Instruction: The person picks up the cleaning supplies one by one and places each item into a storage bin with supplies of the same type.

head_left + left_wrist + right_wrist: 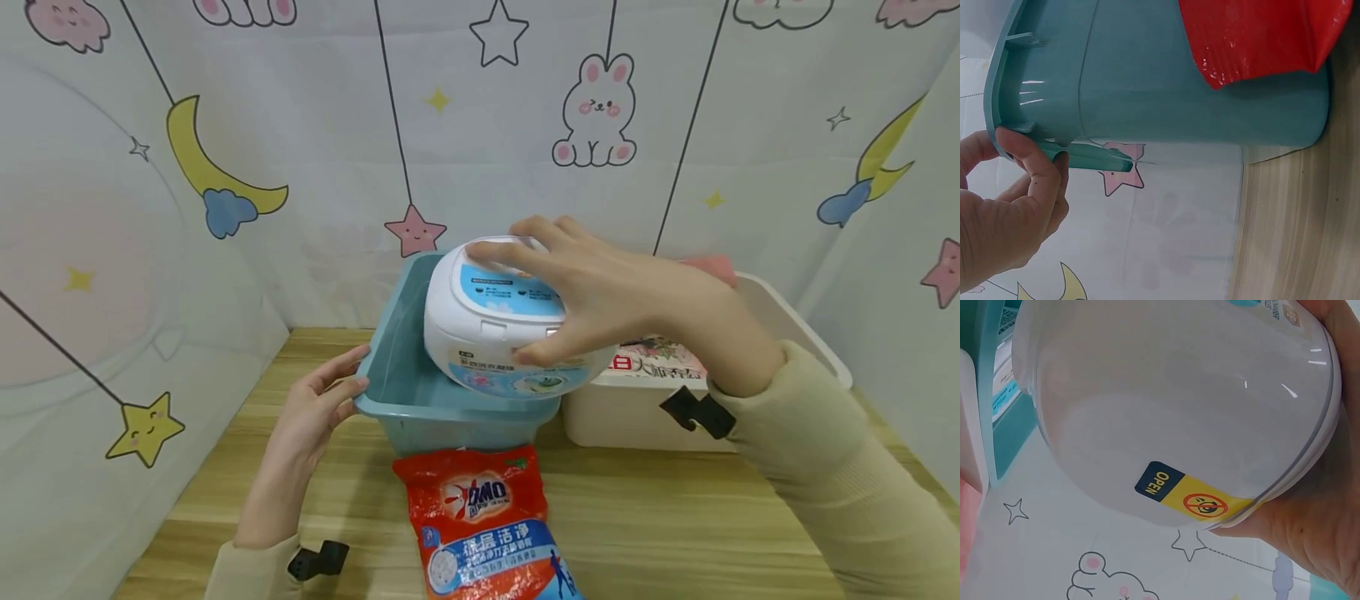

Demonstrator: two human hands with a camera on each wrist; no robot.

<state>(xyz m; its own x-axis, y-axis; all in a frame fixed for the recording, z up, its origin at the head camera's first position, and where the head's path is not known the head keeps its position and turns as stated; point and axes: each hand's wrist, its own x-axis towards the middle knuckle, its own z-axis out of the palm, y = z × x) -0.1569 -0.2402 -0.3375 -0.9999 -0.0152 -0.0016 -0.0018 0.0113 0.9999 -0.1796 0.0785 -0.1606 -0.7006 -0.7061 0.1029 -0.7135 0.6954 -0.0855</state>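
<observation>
Backdrop (300,100): pale, printed with rabbits, moons and stars, standing beyond the right grip (581,283) and the left grip (322,408).
Bench (675,517): wood-grained, below both grips, bearing the containers and the bag.
Cream bin (622,425): on the bench, beyond and partly behind the right forearm, to the right of the teal basin (423,429); a printed pack (667,358) shows inside it.
Teal basin: rim at the left grip's fingertips, its hollow below and to the left of the right grip.
Red bag (487,517): OMO-marked, lying on the bench to the right of the left grip, nearer the viewer than the basin, its top end by the basin's front wall.
White tub (480,325): under the right grip, tilted, over and partly within the basin; whether its base touches the basin floor cannot be told.
Right grip: holds the tub, thumb on the near side, fingers spread across the lid.
Left grip: pinches the basin's left rim near its front corner.
Pink item (708,268): at the cream bin's far edge, beyond the right grip's wrist.
</observation>
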